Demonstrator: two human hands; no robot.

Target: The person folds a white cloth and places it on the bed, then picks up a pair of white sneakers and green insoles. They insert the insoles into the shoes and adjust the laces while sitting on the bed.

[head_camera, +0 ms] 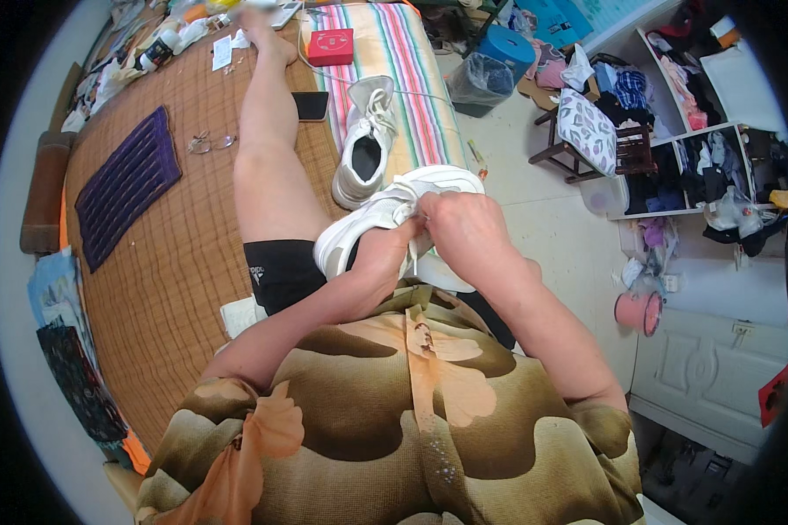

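A white lace-up sneaker (351, 236) lies tilted across my lap, toe toward the right. My left hand (384, 256) grips it at the ankle opening, thumb reaching toward the laces. With its fingers bunched, my right hand (466, 223) pinches the white shoelace (404, 200) on the sneaker's side; the fingertips are partly hidden. One lace end hangs below the hands. Under my right wrist shows a smooth white surface (443, 274), which I cannot identify. Just beyond, the second white sneaker (366, 154) rests on a striped cloth (423, 118), its laces tied and its dark insole visible.
Around my outstretched leg spreads a brown woven mat (203, 197) with a purple pad (131, 184), eyeglasses (211, 142) and a dark phone (310, 106). A red box (331, 47) sits farther off. On the floor at right are a lined bin (479, 85) and a cushioned chair (584, 134).
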